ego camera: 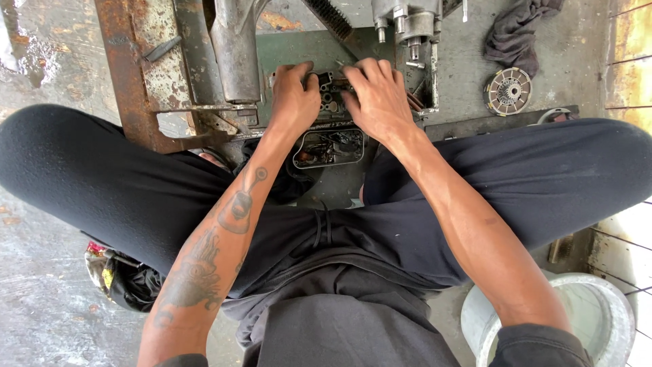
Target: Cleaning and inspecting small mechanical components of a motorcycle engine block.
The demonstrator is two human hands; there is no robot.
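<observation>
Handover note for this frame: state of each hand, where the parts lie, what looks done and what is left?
Left hand: resting on the metal engine part, fingers curled over its left side.
Right hand: on the same part's right side, fingers bent; grip unclear.
Below it lies an open oval casing. A clutch disc and dark rag lie right.
Done: casing open. Left: part not yet lifted.

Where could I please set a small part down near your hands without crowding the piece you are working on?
Bare concrete lies between the round toothed disc and the dark rag, and more at far left beyond the rusty frame. It is crowded where the left hand and right hand grip the metal part.
</observation>
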